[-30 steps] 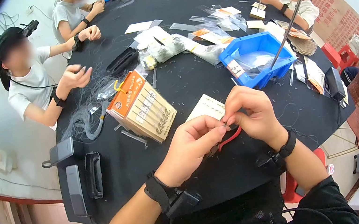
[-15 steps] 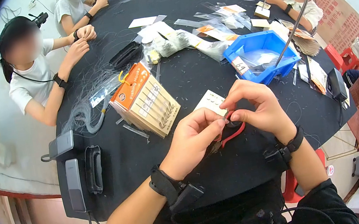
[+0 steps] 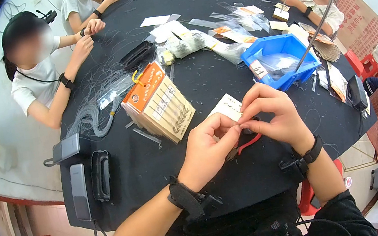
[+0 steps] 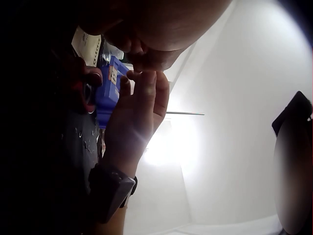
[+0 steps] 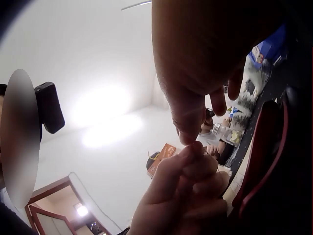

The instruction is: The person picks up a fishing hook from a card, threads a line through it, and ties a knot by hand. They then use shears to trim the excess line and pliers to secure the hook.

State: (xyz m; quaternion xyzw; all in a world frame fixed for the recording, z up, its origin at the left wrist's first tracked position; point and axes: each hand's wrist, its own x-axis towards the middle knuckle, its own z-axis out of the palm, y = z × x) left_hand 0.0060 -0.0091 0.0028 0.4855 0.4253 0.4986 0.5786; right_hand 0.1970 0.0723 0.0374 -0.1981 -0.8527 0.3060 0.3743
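Note:
Just in front of a cream card [image 3: 226, 106] with rows of small marks, the fingertips of both hands meet. My left hand [image 3: 209, 145] pinches a tiny thin item between thumb and curled forefinger; I cannot tell what it is, as the fingertips nearly cover it. From the other side my right hand [image 3: 276, 116] pinches at the same spot, thumb against forefinger. Red-handled pliers [image 3: 250, 144] lie on the table under the hands, partly hidden. In the right wrist view, the left hand [image 5: 181, 191] has its fingers folded, and its thumb tip is right at the right fingertips.
Left of the hands stands a stack of fishing-hook cards [image 3: 162, 105] with an orange header. A blue bin [image 3: 282, 80] with a rod across it is at right. Coiled clear line [image 3: 94, 116], power banks [image 3: 80, 191] and a black case [image 3: 101, 175] lie left. People sit around the table.
The fingertips, slightly apart half a second ago, are now together again. The right hand's fingers have straightened somewhat. The whole view has shifted a little; the pliers and cards stay in place.

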